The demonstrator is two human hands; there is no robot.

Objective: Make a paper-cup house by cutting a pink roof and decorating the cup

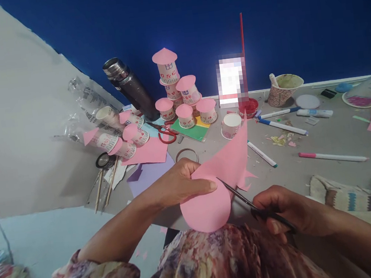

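My left hand [180,182] pinches a sheet of pink paper [230,160], its thumb lying over the top. A rounded, disc-like part of the paper hangs toward my lap, while a pointed flap stands up at the right. In my right hand [281,213] are dark-handled scissors [242,197], their blades against the paper at the upper right of the rounded part. Little cut points of paper stick out beside the blades. Just beyond the flap stands a small white paper cup [232,125].
Decorated cups with pink cone roofs [166,70] are stacked at the back, near a dark flask [131,89]. Red-handled scissors [166,134] and a ring [186,156] lie before them. Several markers [333,157], paper scraps and a patterned cloth [349,198] lie at the right.
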